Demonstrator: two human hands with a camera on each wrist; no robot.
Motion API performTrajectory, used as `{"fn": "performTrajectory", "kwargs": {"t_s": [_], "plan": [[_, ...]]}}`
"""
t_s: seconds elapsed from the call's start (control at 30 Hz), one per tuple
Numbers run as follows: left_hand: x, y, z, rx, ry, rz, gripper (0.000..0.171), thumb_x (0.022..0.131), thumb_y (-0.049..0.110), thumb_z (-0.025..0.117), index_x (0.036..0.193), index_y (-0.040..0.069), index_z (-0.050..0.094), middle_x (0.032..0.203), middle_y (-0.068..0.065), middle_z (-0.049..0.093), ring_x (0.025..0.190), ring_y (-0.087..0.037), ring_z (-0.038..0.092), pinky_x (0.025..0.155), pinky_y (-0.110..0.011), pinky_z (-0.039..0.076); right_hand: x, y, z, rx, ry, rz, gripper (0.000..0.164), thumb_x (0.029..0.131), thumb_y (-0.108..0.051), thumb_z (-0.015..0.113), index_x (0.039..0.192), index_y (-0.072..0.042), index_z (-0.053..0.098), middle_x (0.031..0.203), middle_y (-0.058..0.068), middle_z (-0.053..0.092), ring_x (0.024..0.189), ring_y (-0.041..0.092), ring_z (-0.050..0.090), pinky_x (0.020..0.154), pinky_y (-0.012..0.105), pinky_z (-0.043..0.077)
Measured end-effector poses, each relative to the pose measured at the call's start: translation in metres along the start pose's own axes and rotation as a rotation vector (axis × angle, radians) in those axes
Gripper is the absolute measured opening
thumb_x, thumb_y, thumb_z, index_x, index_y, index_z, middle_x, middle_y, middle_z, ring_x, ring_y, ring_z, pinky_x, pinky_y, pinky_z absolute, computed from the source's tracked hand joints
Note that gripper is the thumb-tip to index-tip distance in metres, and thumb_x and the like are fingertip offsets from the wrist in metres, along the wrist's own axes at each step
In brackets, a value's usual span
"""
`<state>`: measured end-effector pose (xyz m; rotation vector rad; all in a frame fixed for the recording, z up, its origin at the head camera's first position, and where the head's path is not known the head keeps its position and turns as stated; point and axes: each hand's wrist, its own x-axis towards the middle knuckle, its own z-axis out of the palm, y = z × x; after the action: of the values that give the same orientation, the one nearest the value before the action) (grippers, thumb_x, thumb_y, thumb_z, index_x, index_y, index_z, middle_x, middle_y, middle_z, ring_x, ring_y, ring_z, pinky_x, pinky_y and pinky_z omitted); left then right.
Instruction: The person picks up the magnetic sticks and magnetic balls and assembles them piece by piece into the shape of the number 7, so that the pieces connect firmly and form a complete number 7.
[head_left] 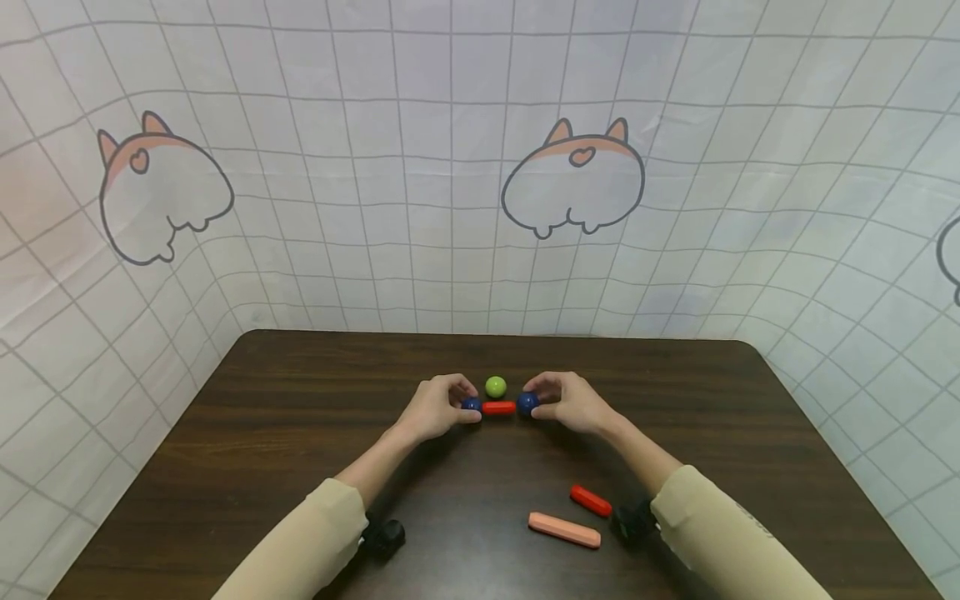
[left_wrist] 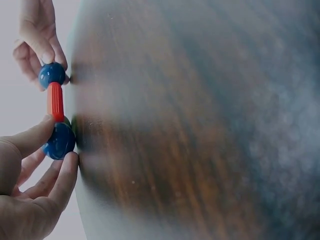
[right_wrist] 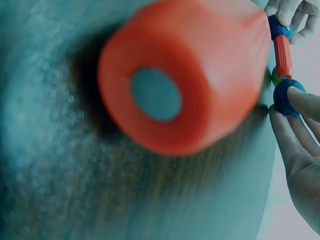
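Observation:
My left hand (head_left: 442, 408) pinches a glossy dark-blue ball (head_left: 472, 404) between thumb and fingers. A short ridged red rod (head_left: 498, 407) lies level between this ball and a second blue ball (head_left: 528, 404), which my right hand (head_left: 573, 404) pinches. At its left end the rod meets the left ball. Its right end is very close to the right ball, and a pale end face shows there in the right wrist view; contact is hard to tell. Just behind the rod sits a lime-green ball (head_left: 495, 387), mostly hidden in both wrist views.
Near my right forearm, a second red rod (head_left: 591, 501) and a longer orange rod (head_left: 564, 530) lie on the dark wooden table (head_left: 300, 383). A red rod (right_wrist: 185, 75) with a grey disc in its end looms close in the right wrist view. White grid-patterned cloth (head_left: 420, 208) surrounds the table.

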<state>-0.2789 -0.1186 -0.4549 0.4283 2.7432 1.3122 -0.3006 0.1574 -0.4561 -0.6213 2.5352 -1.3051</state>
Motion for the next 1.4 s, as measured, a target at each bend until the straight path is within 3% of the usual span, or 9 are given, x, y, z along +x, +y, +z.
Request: {"fn": "performTrajectory", "kwargs": {"t_s": [0.63,1.03,1.4], "plan": [[0.006,-0.001,0.000,0.035,0.001,0.006,0.024,0.084,0.015,0.088,0.101,0.013,0.072,0.098,-0.002,0.070,0.084,-0.017,0.060,0.079,-0.037,0.052,0.001,-0.001,0.005,-0.030,0.032,-0.014,0.028,0.089,-0.005,0.079,0.115,-0.008,0.071,0.110,0.006,0.070,0.108,0.028,0.064,0.095,0.052,0.049],[0.010,-0.004,-0.001,0.016,-0.042,0.019,0.025,0.085,0.015,0.087,0.103,0.011,0.071,0.101,-0.004,0.071,0.087,-0.017,0.062,0.080,-0.037,0.053,-0.005,-0.002,0.002,-0.064,0.054,-0.022,0.028,0.089,-0.006,0.080,0.115,-0.007,0.071,0.108,0.005,0.071,0.106,0.028,0.066,0.083,0.043,0.053],[0.014,-0.008,-0.003,-0.024,-0.065,0.000,0.026,0.084,0.016,0.088,0.104,0.012,0.071,0.102,-0.002,0.070,0.091,-0.019,0.062,0.082,-0.036,0.053,-0.015,0.002,-0.008,-0.080,0.045,-0.056,0.026,0.093,-0.010,0.076,0.118,-0.007,0.069,0.110,0.004,0.070,0.106,0.027,0.065,0.091,0.049,0.048]]}}
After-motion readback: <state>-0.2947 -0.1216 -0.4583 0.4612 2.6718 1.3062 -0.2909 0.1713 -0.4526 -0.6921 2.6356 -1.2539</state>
